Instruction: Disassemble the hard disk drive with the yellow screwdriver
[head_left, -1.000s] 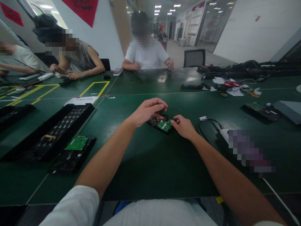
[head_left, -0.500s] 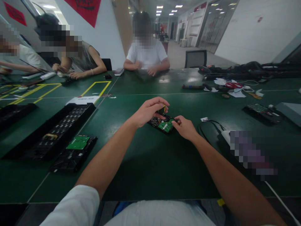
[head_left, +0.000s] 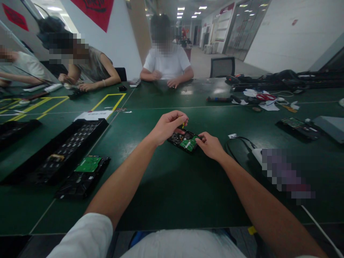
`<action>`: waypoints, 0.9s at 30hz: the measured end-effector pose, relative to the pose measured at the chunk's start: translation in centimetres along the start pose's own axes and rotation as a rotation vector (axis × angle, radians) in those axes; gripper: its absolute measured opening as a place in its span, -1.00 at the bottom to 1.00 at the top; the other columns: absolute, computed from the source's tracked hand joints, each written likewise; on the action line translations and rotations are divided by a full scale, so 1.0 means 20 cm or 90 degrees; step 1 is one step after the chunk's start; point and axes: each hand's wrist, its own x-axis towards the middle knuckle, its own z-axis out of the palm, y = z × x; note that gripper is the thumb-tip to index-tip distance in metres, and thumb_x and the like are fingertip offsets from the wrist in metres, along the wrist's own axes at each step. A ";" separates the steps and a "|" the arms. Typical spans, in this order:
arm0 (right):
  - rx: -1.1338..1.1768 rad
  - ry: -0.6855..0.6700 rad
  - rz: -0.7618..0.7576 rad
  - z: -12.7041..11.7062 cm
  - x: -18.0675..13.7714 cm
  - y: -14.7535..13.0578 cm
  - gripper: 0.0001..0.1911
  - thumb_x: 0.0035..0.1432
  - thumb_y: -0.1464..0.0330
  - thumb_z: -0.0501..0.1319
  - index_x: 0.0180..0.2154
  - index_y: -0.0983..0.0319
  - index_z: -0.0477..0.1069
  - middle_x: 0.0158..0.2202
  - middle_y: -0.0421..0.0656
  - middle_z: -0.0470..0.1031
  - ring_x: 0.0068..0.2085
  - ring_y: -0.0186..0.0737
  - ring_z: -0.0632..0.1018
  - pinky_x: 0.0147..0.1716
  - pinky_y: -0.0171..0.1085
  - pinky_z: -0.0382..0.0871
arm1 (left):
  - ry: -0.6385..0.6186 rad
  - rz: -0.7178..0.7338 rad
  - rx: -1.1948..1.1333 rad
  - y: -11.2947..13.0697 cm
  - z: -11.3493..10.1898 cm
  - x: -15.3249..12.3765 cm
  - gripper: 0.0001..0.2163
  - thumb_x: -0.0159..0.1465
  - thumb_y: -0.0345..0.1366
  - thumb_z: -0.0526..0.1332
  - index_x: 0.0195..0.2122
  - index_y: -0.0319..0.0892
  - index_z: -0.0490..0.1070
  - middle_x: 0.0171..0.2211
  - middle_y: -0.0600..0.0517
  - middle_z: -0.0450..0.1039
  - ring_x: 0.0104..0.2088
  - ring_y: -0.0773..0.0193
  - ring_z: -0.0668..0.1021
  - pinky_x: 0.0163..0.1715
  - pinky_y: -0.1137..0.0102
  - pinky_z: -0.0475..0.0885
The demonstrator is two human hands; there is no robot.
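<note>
A black hard drive with a green circuit board (head_left: 189,143) lies at an angle on the table in front of me. At its right end, the thumb and fingers of my right hand (head_left: 212,146) grip the edge. Over the far left part of the drive, my left hand (head_left: 172,125) is closed on a small yellow-and-black tool (head_left: 183,125) that looks like a screwdriver. The fingers hide most of this tool, and I cannot tell whether its tip touches the drive.
A long black tray (head_left: 77,143) and another drive with a green board (head_left: 88,164) lie at left. On the right are a cabled white device (head_left: 259,156), a further drive (head_left: 297,128) and a grey box (head_left: 331,125). Co-workers sit across the table, where papers (head_left: 268,104) are scattered.
The fingers of my left hand have turned and closed around the yellow-and-black tool, so less of it shows. My right hand keeps its grip on the drive, which has hardly moved.
</note>
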 end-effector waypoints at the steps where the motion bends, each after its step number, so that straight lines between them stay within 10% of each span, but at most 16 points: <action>1: -0.001 -0.001 0.000 0.00 0.00 0.00 -0.70 0.36 0.16 0.20 0.01 0.18 0.44 -0.30 -0.18 0.58 -0.35 -0.22 0.55 -0.39 -0.27 0.27 | 0.003 0.003 0.012 0.00 0.00 0.00 -0.73 0.27 -0.07 0.32 -0.22 -0.20 0.52 -0.23 -0.03 0.48 -0.24 0.29 0.52 -0.34 0.43 0.57; 27: 0.006 -0.004 0.014 0.00 0.00 -0.01 -0.69 0.35 0.17 0.21 0.02 0.20 0.45 -0.31 -0.18 0.58 -0.35 -0.23 0.55 -0.38 -0.28 0.28 | -0.019 -0.039 -0.043 0.03 -0.03 -0.01 -0.78 0.27 -0.29 0.22 -0.12 -0.20 0.58 -0.18 -0.08 0.52 -0.19 0.24 0.53 -0.39 0.45 0.48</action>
